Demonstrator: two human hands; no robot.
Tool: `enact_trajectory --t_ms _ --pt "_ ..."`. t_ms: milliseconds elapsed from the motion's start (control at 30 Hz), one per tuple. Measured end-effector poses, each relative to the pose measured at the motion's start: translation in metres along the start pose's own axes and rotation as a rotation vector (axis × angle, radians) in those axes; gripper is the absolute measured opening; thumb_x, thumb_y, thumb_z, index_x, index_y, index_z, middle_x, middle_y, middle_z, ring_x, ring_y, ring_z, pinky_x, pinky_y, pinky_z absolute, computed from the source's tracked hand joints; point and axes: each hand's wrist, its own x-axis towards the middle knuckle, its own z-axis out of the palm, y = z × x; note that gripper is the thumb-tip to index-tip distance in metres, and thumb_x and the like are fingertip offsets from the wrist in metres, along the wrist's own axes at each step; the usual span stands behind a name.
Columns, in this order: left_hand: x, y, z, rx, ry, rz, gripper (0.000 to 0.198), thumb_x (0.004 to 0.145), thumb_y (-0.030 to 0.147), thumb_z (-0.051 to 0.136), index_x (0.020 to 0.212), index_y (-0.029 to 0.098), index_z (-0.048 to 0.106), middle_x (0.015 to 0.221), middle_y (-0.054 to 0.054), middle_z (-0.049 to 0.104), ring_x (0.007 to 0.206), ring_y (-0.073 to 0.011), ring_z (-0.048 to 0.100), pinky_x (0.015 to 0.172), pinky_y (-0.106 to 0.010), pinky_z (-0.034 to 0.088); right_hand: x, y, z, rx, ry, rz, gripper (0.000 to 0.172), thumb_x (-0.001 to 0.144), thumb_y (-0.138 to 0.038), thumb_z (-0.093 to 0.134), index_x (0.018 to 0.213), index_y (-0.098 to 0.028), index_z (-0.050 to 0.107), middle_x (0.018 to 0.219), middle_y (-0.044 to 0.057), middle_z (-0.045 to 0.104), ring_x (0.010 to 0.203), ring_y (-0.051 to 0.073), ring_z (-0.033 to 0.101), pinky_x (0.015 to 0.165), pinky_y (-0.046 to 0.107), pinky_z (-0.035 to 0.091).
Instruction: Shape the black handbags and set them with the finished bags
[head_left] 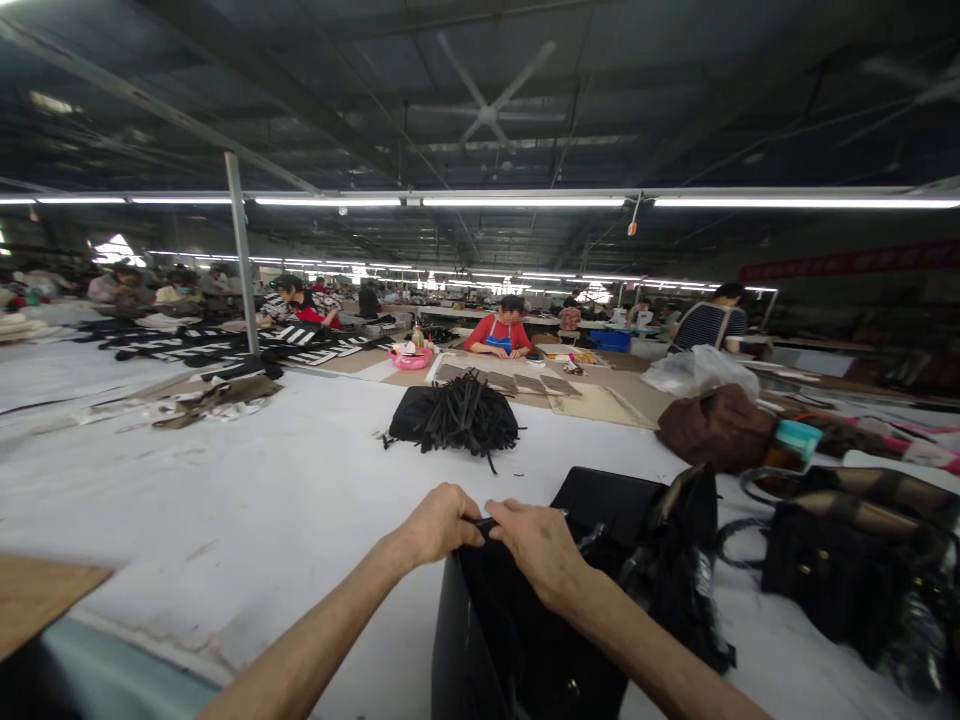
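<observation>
A large black bag (480, 630) stands upright at the near edge of the white-topped table (315, 470). My left hand (442, 522) pinches the bag's top edge at its far corner. Close beside it, my right hand (536, 545) grips the same edge, thumb and fingers pressed together, the two hands almost touching. Another black bag or flap (607, 500) lies just behind and to the right of my right hand. Beyond my hands sits a black bundle with a heap of thin black strips (469, 412) on top.
Black handbags (840, 570) stand at the right, near a brown cloth bag (716, 428) and a jar with a turquoise lid (795, 443). A pink basket (410, 357) and a seated person in red (501, 330) are across the table. A metal post (241, 255) rises at the left.
</observation>
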Motion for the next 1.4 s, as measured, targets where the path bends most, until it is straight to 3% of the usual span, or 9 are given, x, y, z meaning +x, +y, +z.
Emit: enact_trajectory --t_ms 133,267,433,567,700,833,1000,1167,1400 --pt "-0.018 0.015 0.002 0.085 0.100 -0.074 0.022 0.062 0.032 0.058 0.071 0.013 0.063 0.059 0.001 0.054 0.062 -0.0166 0.048 0.057 -0.026 0.035 0.011 0.003 -0.008 0.072 -0.123 -0.084 0.023 0.084 -0.023 0.038 0.077 -0.018 0.059 0.073 0.002 0.064 0.072 0.013 0.057 0.061 0.021 0.033" --pt "-0.062 0.036 0.050 0.335 0.463 0.036 0.045 0.070 0.033 0.054 0.113 0.018 0.048 0.114 -0.010 0.053 0.106 -0.0293 0.043 0.090 -0.042 0.031 0.017 -0.005 -0.008 0.039 -0.137 0.021 0.024 0.082 -0.020 0.038 0.079 -0.015 0.062 0.076 0.007 0.065 0.073 0.015 0.058 0.063 0.023 0.035" --pt "-0.099 0.025 0.111 0.537 0.363 0.263 0.046 0.076 0.022 0.045 0.122 0.022 0.040 0.122 -0.013 0.049 0.109 -0.0295 0.046 0.095 -0.043 0.031 0.016 -0.009 -0.006 0.006 -0.144 0.109 0.024 0.082 -0.023 0.041 0.080 -0.014 0.063 0.082 0.011 0.065 0.078 0.017 0.059 0.064 0.024 0.037" --pt "-0.108 0.000 0.074 0.572 0.376 0.042 0.056 0.070 0.008 0.038 0.126 0.015 0.034 0.132 -0.017 0.036 0.115 -0.0259 0.042 0.100 -0.045 0.021 0.001 0.009 -0.017 -0.026 -0.135 0.178 0.023 0.082 -0.022 0.041 0.079 -0.013 0.063 0.082 0.012 0.065 0.080 0.020 0.060 0.065 0.025 0.038" --pt "-0.110 -0.012 0.005 0.456 0.147 0.070 0.059 0.058 0.002 0.041 0.112 0.025 0.046 0.127 -0.003 0.043 0.114 -0.0178 0.042 0.105 -0.045 0.001 -0.023 0.020 -0.026 -0.058 -0.140 0.234 0.019 0.079 -0.019 0.045 0.075 -0.013 0.063 0.082 0.012 0.065 0.080 0.024 0.061 0.063 0.028 0.038" --pt "-0.098 0.003 -0.035 0.083 -0.069 -0.005 0.040 0.065 0.029 0.054 0.105 0.023 0.054 0.108 -0.002 0.056 0.095 -0.0203 0.053 0.085 -0.031 0.037 -0.034 0.009 -0.023 -0.084 -0.114 0.304 0.022 0.080 -0.022 0.044 0.075 -0.014 0.064 0.081 0.012 0.066 0.076 0.024 0.062 0.061 0.028 0.039" --pt "-0.063 0.049 -0.002 0.518 0.148 -0.181 0.036 0.068 0.047 0.055 0.068 0.013 0.066 0.070 -0.012 0.064 0.073 -0.0280 0.056 0.079 -0.043 0.033 -0.034 0.003 -0.015 -0.110 -0.064 0.351 0.022 0.081 -0.021 0.042 0.078 -0.015 0.063 0.083 0.012 0.066 0.078 0.024 0.061 0.063 0.029 0.040" --pt "-0.038 0.067 0.054 0.560 0.275 0.059 0.026 0.070 0.039 0.057 0.071 0.014 0.065 0.075 -0.012 0.063 0.083 -0.0272 0.052 0.079 -0.039 0.032 -0.038 0.010 -0.012 -0.112 -0.066 0.394 0.021 0.082 -0.020 0.042 0.081 -0.016 0.063 0.084 0.012 0.065 0.080 0.022 0.061 0.065 0.028 0.040" --pt "-0.029 0.045 0.053 0.450 0.325 0.134 0.015 0.076 0.017 0.049 0.068 0.017 0.062 0.087 -0.006 0.056 0.086 -0.0208 0.047 0.075 -0.033 0.035 -0.042 0.016 -0.014 -0.078 -0.091 0.357 0.022 0.082 -0.022 0.041 0.079 -0.017 0.063 0.082 0.011 0.066 0.079 0.022 0.061 0.064 0.028 0.040"
